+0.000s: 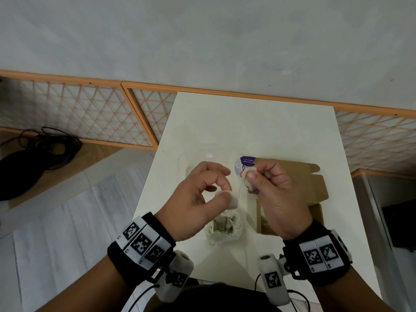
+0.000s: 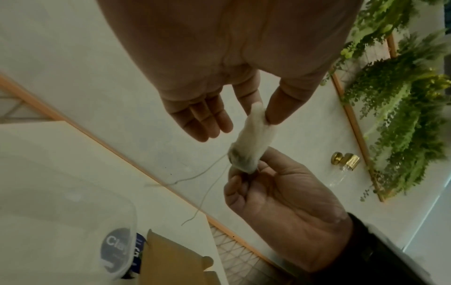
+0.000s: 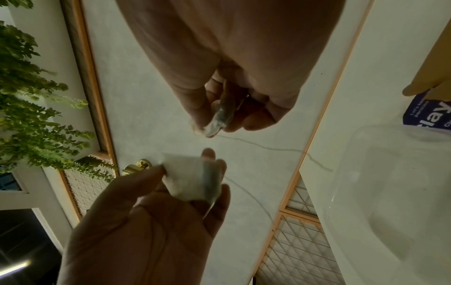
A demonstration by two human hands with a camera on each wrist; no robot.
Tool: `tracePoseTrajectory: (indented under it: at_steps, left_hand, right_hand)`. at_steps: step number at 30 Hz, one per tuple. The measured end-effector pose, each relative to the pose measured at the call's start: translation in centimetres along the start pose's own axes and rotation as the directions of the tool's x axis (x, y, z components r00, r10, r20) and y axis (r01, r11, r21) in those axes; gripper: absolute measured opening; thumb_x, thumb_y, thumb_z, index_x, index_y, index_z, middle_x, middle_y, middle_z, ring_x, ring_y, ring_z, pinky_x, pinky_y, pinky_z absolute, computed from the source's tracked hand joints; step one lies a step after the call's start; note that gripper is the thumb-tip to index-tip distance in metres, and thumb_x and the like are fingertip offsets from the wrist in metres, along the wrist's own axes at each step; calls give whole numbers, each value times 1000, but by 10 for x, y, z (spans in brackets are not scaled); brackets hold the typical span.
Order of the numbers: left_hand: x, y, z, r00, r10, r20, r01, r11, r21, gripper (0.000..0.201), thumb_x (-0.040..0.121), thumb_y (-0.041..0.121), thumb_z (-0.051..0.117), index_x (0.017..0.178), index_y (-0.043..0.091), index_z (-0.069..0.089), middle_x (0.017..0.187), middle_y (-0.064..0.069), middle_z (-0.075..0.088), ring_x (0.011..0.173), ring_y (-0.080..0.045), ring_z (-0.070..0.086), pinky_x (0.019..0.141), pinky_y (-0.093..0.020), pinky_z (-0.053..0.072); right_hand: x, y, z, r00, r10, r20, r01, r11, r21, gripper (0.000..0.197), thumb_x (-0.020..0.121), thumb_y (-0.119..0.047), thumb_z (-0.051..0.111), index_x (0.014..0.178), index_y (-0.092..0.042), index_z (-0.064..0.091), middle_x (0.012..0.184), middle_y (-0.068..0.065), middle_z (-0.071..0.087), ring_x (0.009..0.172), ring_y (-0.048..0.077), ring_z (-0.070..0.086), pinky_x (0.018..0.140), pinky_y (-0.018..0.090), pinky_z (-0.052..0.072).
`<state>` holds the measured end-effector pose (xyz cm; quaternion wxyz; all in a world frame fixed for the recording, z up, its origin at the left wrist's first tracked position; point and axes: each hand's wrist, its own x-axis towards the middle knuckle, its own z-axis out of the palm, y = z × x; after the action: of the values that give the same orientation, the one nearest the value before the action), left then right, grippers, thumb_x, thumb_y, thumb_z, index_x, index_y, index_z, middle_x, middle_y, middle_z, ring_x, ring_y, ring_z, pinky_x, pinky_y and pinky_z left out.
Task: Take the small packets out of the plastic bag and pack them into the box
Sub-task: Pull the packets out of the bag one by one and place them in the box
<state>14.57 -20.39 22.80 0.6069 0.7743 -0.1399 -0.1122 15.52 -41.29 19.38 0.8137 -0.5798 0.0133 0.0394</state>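
Fingers [image 1: 225,195] pinch packets [image 1: 233,202] above white table [image 1: 247,122].

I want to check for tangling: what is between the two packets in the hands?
Only thin loose string hangs between the left packet and right packet; head view shows it.
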Motion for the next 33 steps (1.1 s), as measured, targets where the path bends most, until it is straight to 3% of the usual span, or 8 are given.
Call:
tracePoseTrajectory:
  at_steps: [3, 6, 11, 18, 22, 26, 29, 33]
  left_hand:
    - [9, 3, 8, 997, 16, -82, -24, 995, -96, 14, 89, 30, 71, 92, 16, 70, 126, 4, 65, 123, -17, 62, 98, -37, 53]
    - [17, 0, 15, 988, -8, -152, -19, 984, -179, 10, 94, 19, 73, 95, 9, 70, 120, 2, 69, 111, -17, 68, 89, -38, 58]
    - [22, -2, 11, 963, -64, -260, -11, 961, -275, 3, 95, 1, 70, 98, 1, 72, 97, -12, 77, 86, -18, 73, 78, -27, 59]
    - [18, -10, -6, 951, -95, -295, 47, 985, -166, 2, 95, 8, 74, 96, 7, 74, 91, -8, 80, 90, -26, 77, 84, -33, 60]
    - [8, -17, -16, 953, -127, -275, 95, 987, -126, 1, 96, 8, 72, 96, 7, 71, 87, -8, 80, 88, -25, 78, 88, -39, 60]
    - [-1, -23, -23, 947, -172, -270, 151, 984, -96, 7, 95, 6, 72, 95, 9, 66, 87, -9, 79, 87, -27, 78, 89, -50, 61]
    - [-6, -25, -26, 936, -217, -276, 201, 976, -86, 15, 94, 9, 74, 95, 13, 59, 89, -9, 79, 88, -29, 77, 87, -54, 60]
    - [-10, -26, -29, 914, -268, -305, 263, 963, -58, 24, 92, 12, 77, 98, 16, 54, 94, -7, 76, 90, -29, 75, 82, -41, 61]
  right_hand:
    - [3, 3, 7, 1000, 12, -1, -12, 999, 52, 32, 80, -35, 82, 96, -16, 63, 93, 5, 70, 81, 16, 62, 75, 27, 55]
    - [4, 5, 16, 1000, 11, 7, -11, 1000, 29, 11, 89, -13, 69, 96, -12, 61, 89, 6, 70, 79, 17, 64, 74, 28, 56]
    - [5, 6, 22, 999, 15, 43, -16, 1000, 13, 14, 88, -12, 70, 99, -7, 63, 96, 16, 73, 88, 22, 70, 81, 29, 58]
    - [12, 27, 11, 996, 77, 43, -66, 975, -213, 4, 97, -10, 68, 101, -11, 70, 92, -6, 76, 89, 6, 69, 84, 22, 54]
    - [16, 83, -17, 965, 226, 129, -65, 691, -720, 12, 100, -19, 67, 102, -28, 73, 95, -12, 74, 84, 7, 69, 81, 27, 57]
    - [7, 130, -26, 878, 400, 263, 118, 352, -929, 25, 104, -23, 55, 119, -37, 70, 112, -9, 61, 92, 11, 63, 87, 26, 51]
    - [0, 146, -23, 837, 434, 333, 218, 293, -931, 36, 104, -20, 54, 133, -37, 66, 119, -6, 52, 100, 12, 60, 89, 21, 51]
    - [-3, 158, -21, 847, 389, 363, 258, 295, -920, 27, 101, -23, 61, 125, -32, 71, 114, -8, 49, 94, 9, 56, 88, 26, 54]
